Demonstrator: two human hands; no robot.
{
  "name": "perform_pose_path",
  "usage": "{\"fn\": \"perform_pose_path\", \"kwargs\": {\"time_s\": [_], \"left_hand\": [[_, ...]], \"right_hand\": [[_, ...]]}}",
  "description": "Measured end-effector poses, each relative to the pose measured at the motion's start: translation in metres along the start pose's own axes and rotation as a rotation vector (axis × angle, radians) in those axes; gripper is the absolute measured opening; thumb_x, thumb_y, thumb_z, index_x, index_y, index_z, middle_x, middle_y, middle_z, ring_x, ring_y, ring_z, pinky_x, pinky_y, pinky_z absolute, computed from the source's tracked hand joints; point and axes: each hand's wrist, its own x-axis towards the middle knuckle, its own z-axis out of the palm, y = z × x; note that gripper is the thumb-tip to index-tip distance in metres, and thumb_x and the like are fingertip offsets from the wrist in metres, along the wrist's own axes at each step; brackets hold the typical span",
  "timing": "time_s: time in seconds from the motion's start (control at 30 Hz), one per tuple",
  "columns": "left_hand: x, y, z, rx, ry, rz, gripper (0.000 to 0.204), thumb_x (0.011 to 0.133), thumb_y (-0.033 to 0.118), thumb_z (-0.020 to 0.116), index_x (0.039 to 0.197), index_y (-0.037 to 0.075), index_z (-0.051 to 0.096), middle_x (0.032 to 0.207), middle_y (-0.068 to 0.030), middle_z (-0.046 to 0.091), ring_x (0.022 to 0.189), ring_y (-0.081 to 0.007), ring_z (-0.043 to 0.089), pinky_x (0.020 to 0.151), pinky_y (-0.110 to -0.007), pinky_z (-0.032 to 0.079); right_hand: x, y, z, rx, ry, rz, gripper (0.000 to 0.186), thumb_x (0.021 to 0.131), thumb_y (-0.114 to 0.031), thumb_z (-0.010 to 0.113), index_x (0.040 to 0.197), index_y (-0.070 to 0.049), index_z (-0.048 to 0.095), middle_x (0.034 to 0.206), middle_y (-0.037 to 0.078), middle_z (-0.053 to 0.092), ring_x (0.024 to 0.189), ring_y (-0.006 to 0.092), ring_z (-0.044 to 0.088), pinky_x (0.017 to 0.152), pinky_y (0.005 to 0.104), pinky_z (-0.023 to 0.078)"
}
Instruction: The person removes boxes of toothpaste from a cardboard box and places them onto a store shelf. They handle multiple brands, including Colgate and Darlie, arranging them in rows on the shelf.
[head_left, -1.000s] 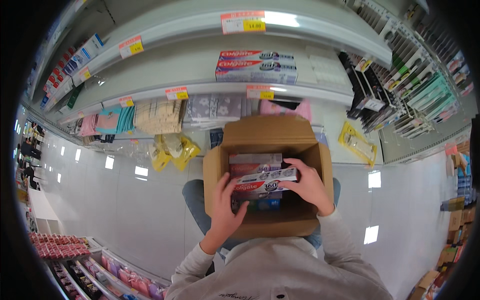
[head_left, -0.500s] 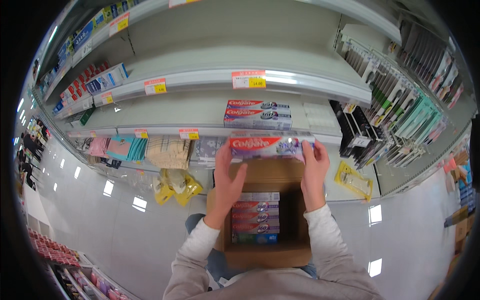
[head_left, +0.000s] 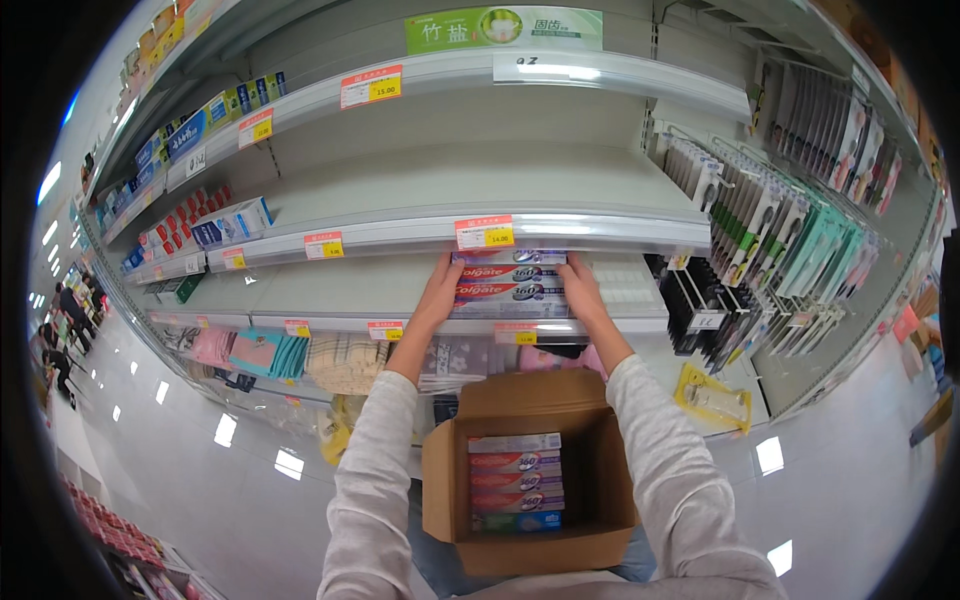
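Observation:
My left hand [head_left: 438, 292] and my right hand [head_left: 582, 287] reach onto the shelf, closed on the two ends of a red, white and purple toothpaste box [head_left: 512, 257]. It rests at the top of a small stack of like toothpaste boxes [head_left: 510, 292], just beneath the front edge of the shelf above, which partly hides it. My fingertips are partly out of sight behind the box ends. Below, an open cardboard carton [head_left: 603, 470] stands in front of me. Inside lie several more toothpaste boxes [head_left: 516, 480], one of them blue-green.
The upper shelf's edge [head_left: 600, 233] overhangs my hands. Hanging toothbrushes [head_left: 750, 230] and a black rack [head_left: 690, 310] stand to the right. Folded cloths [head_left: 350, 360] lie on the lower shelf, a yellow package [head_left: 712, 398] at lower right. People [head_left: 68, 340] are far left.
Both hands have carried the toothpaste box from above the carton forward onto the stack on the shelf. The view has tilted up, showing more of the upper shelves.

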Motion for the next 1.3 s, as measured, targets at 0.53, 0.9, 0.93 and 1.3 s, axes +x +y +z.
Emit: {"fn": "perform_pose_path", "kwargs": {"time_s": [0.53, 0.9, 0.93, 1.3], "left_hand": [[-0.003, -0.019, 0.011, 0.428, 0.130, -0.146, 0.084, 0.097, 0.060, 0.049, 0.154, 0.001, 0.028, 0.122, -0.0281, 0.066, 0.117, -0.0442, 0.062, 0.102, -0.045, 0.046], [-0.142, 0.050, 0.035, 0.338, 0.049, 0.328, 0.046, 0.092, 0.014, 0.067, 0.133, 0.001, 0.052, 0.127, -0.0213, 0.061, 0.118, -0.0389, 0.059, 0.100, -0.042, 0.046], [-0.175, 0.055, 0.031, 0.389, -0.096, 0.267, 0.041, 0.090, 0.014, 0.068, 0.128, 0.003, 0.057, 0.123, -0.0189, 0.064, 0.114, -0.0382, 0.061, 0.098, -0.043, 0.048], [-0.355, 0.017, 0.054, 0.568, -0.541, 0.088, 0.025, 0.087, 0.016, 0.069, 0.111, 0.009, 0.066, 0.101, -0.0101, 0.069, 0.092, -0.0316, 0.067, 0.086, -0.039, 0.053]], "right_hand": [[-0.019, -0.035, 0.006, -0.382, -0.069, 0.140, 0.076, 0.092, -0.053, 0.055, 0.139, 0.006, 0.050, 0.119, 0.032, 0.066, 0.115, 0.0442, 0.062, 0.100, 0.0467, 0.047], [-0.110, -0.046, -0.023, 0.061, -0.171, -0.198, 0.021, 0.088, -0.005, 0.057, 0.108, 0.002, 0.063, 0.103, 0.011, 0.071, 0.095, 0.0211, 0.067, 0.086, 0.0319, 0.053], [-0.130, -0.043, -0.028, 0.080, -0.403, -0.113, 0.019, 0.088, -0.005, 0.056, 0.104, 0.002, 0.064, 0.098, 0.009, 0.071, 0.091, 0.0177, 0.067, 0.082, 0.0302, 0.054], [-0.258, 0.092, 0.014, -0.970, -1.129, 0.702, 0.042, 0.090, -0.029, 0.060, 0.126, -0.009, 0.068, 0.133, 0.013, 0.065, 0.122, 0.0312, 0.063, 0.097, 0.0429, 0.052]]}}
